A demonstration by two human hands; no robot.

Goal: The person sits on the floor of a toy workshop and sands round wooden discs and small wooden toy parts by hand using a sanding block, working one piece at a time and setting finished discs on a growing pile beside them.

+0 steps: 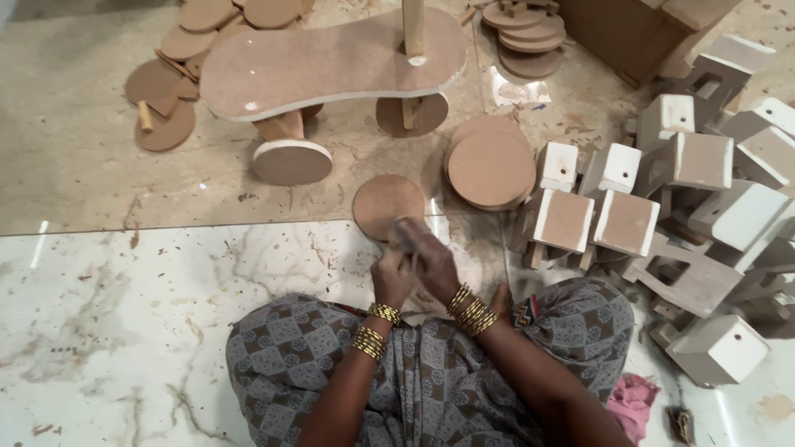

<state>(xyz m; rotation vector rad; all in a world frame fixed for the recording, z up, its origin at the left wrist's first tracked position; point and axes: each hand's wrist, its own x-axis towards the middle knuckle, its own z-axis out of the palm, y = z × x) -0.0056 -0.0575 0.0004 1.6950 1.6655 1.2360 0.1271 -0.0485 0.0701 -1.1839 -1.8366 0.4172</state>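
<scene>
I sit on the floor with my knees drawn up. My left hand (391,277) and my right hand (426,257) are together in front of me, both closed around a small grey-brown thing (404,234) that is blurred; I cannot tell what it is. Just beyond my hands a brown wooden disc (383,201) lies flat on the floor. A stack of the same discs (490,165) sits to its right. Gold bangles ring both wrists.
A peanut-shaped wooden board on disc wheels (331,62) stands ahead. More discs lie at the far left (166,91) and far centre (526,37). Several white-edged wooden blocks (687,199) are piled on the right. A pink cloth (633,401) lies by my right knee.
</scene>
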